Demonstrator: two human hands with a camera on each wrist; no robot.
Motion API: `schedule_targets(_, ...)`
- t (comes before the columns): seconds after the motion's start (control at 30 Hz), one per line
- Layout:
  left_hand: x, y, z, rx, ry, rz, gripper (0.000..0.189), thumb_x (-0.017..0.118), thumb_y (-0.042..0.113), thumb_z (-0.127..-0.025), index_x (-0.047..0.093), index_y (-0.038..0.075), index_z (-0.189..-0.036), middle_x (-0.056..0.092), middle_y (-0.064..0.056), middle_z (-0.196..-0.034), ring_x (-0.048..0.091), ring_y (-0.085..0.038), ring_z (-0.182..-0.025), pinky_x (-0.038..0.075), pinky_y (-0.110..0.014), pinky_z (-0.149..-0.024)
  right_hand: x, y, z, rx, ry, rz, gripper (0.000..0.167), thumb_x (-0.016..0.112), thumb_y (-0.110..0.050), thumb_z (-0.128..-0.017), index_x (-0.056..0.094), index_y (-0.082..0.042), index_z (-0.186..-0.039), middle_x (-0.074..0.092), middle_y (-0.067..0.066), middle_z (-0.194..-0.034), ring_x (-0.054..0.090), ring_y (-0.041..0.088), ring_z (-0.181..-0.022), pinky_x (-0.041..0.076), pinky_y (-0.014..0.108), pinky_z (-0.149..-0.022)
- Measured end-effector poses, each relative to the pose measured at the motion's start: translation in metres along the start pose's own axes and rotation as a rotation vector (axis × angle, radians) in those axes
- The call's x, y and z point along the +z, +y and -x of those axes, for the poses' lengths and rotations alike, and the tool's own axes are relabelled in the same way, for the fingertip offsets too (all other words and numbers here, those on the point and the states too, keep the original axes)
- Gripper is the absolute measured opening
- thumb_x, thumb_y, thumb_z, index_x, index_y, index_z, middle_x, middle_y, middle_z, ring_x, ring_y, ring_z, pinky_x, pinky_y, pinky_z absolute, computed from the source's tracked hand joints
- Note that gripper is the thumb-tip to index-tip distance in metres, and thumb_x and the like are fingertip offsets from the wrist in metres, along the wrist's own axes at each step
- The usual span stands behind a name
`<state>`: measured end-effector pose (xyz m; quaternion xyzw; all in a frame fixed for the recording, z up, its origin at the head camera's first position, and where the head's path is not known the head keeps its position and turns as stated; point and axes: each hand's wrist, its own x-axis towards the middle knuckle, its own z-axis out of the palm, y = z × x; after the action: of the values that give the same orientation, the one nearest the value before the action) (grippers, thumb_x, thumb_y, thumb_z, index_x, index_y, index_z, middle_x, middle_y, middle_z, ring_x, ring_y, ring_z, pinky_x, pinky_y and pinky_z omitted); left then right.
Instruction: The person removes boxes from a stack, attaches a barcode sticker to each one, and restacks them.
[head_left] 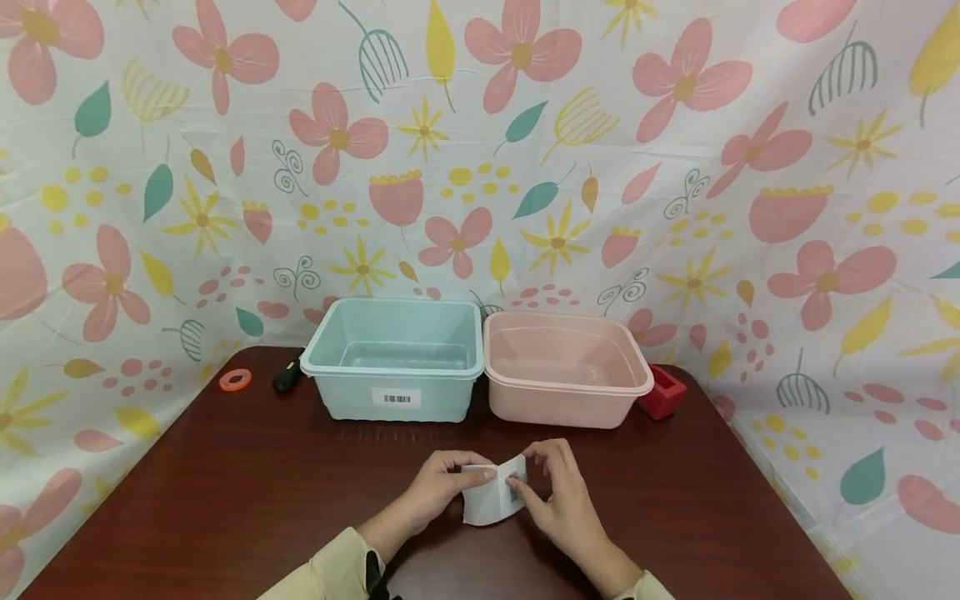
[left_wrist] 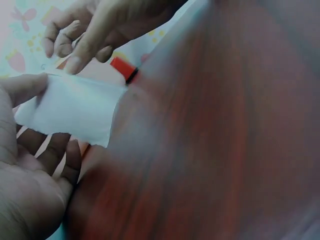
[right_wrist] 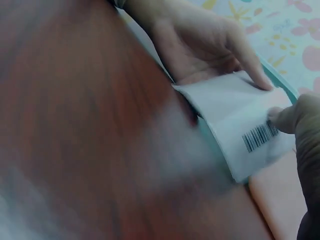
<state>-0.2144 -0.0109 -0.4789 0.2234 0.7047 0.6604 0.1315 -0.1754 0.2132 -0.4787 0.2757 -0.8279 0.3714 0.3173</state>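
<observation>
The white paper [head_left: 480, 500] sits between the hands above the counter [head_left: 315, 500], touched equally by both, its long axis running across, creased near the middle. The left hand [head_left: 438, 490] pinches the left half; the right hand [head_left: 564, 504] pinches the barcoded half. Beyond stand the blue bin [head_left: 348, 398] and pink bin [head_left: 562, 407], side by side, inner floors showing.

Paper [head_left: 480, 502]: white, black barcode [right_wrist: 260, 136]. Surface [head_left: 262, 517]: reddish brown, darker streaks. From the paper: pale-blue tub [head_left: 390, 394] at 11 o'clock, pale-pink tub [head_left: 562, 405] at 1, red block [head_left: 664, 396] at 2, orange ring [head_left: 225, 379] at 10. Backdrop [head_left: 480, 167]: white, floral print in pink, yellow and teal.
</observation>
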Motion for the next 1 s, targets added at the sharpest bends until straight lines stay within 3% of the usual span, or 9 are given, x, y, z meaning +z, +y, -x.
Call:
schedule_targets(0.2,0.003,0.000,0.003,0.033,0.010,0.020,0.021,0.074,0.025,-0.091,0.079,0.010,-0.104,0.075,-0.002,-0.104,0.066,-0.018,-0.100,0.052,-0.033,-0.085,0.004,-0.004,0.002,-0.071,0.011,-0.033,0.025,0.080,-0.005,-0.084,0.064,-0.018,-0.097,0.055,-0.011,-0.089,0.050,0.007,-0.078,0.043,0.018,-0.065)
schedule_targets(0.4,0.003,-0.001,0.003,0.045,-0.057,0.045,0.022,0.075,0.021,-0.091,0.078,0.005,-0.106,0.076,-0.003,-0.102,0.067,-0.017,-0.097,0.053,-0.029,-0.081,0.005,-0.007,0.005,-0.072,-0.036,-0.114,0.023,0.079,-0.009,-0.087,0.065,-0.021,-0.100,0.057,-0.014,-0.087,0.056,0.007,-0.070,0.048,0.018,-0.058)
schedule_targets(0.63,0.003,-0.002,0.001,0.070,-0.142,0.070,0.025,0.075,0.018,-0.091,0.077,0.000,-0.107,0.076,-0.001,-0.101,0.068,-0.017,-0.099,0.054,-0.028,-0.082,0.004,-0.012,0.005,-0.063,-0.081,-0.154,0.020,0.077,-0.010,-0.089,0.067,-0.021,-0.102,0.060,-0.012,-0.084,0.054,0.004,-0.062,0.046,0.019,-0.050)
schedule_targets(0.9,0.003,-0.002,0.002,0.060,-0.070,0.030,0.022,0.076,0.024,-0.090,0.079,0.007,-0.103,0.076,-0.002,-0.100,0.065,-0.018,-0.100,0.051,-0.029,-0.083,0.004,-0.009,0.008,-0.046,-0.093,-0.173,0.016,0.071,-0.006,-0.093,0.069,-0.017,-0.104,0.068,-0.007,-0.085,0.061,0.003,-0.072,0.051,0.019,-0.057)
schedule_targets(1.0,0.002,-0.002,0.002,0.062,-0.092,0.038,0.022,0.075,0.025,-0.091,0.078,0.009,-0.105,0.076,-0.004,-0.102,0.066,-0.020,-0.103,0.051,-0.029,-0.084,0.004,-0.008,0.008,-0.044,-0.089,-0.175,0.017,0.072,-0.002,-0.091,0.070,-0.015,-0.103,0.070,-0.004,-0.085,0.063,0.004,-0.072,0.051,0.017,-0.057)
